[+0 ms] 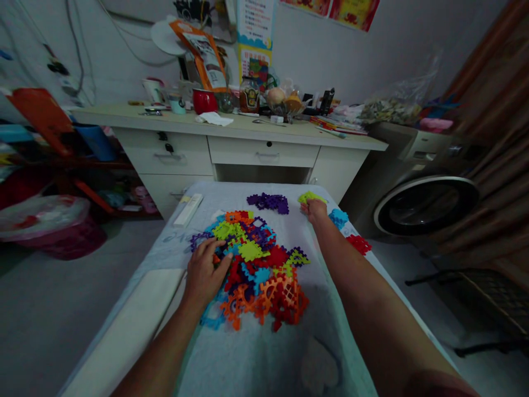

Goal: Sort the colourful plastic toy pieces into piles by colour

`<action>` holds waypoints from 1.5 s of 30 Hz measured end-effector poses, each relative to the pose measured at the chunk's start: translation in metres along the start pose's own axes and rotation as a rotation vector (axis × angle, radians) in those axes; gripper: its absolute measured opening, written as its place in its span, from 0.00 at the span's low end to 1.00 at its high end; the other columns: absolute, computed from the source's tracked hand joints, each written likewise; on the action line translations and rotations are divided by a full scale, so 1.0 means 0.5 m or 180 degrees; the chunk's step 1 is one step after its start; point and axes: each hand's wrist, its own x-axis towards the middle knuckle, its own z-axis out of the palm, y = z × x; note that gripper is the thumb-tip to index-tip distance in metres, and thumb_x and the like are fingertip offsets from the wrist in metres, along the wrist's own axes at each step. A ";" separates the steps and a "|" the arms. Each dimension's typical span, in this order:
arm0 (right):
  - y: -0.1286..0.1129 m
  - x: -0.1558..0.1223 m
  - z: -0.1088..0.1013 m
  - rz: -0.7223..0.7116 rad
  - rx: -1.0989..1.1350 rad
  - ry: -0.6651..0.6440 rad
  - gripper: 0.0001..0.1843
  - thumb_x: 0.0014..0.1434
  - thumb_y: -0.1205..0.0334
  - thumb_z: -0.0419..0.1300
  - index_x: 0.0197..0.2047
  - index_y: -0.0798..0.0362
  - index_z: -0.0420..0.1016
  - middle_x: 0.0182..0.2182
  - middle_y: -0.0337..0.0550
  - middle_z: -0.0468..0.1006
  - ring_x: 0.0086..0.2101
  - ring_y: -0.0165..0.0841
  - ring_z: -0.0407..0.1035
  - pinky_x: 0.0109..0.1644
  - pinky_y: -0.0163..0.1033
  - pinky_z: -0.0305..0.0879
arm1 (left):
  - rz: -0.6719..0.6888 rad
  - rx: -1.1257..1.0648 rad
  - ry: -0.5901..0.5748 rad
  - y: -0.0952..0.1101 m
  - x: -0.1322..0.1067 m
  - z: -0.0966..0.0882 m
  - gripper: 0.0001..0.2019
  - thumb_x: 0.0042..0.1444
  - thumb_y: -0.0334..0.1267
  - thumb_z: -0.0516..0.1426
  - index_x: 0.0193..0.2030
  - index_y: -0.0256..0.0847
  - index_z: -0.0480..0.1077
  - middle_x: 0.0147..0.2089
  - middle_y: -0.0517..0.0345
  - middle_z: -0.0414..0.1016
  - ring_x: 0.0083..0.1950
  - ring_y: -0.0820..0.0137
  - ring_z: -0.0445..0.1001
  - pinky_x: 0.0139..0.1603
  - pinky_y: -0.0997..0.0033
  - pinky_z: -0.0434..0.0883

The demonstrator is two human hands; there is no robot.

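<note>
A mixed pile of notched plastic building pieces [276, 256] in orange, red, blue, purple and lime green covers the middle of the cloth-covered table. My left hand [205, 271] rests on the pile's left edge, its fingers apart and no piece clearly gripped. At the far right, my right hand [316, 210] is closed at a small group of lime-green notched pieces [311, 196], its fingertips partly hidden. A purple group [268, 203] lies left of that hand. Near my right forearm are a blue group [339, 218] and a red group [359, 243].
A white strip-shaped object [189, 210] lies at the table's far left. Behind stands a cluttered white desk [264, 151] with drawers. A washing machine [413, 182] is to the right, beside a dark rack [491, 303]. On the left floor sits a lined pink basket [61, 237].
</note>
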 end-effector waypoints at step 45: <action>0.013 -0.213 -0.208 -0.0016 -0.2319 -0.3641 0.22 0.42 0.52 0.72 0.34 0.53 0.67 0.23 0.30 0.68 0.23 0.24 0.58 0.25 0.30 0.52 | 0.0046 0.0136 0.0043 0.006 -0.002 0.001 0.17 0.59 0.48 0.55 0.50 0.44 0.70 0.57 0.50 0.69 0.59 0.57 0.68 0.63 0.53 0.65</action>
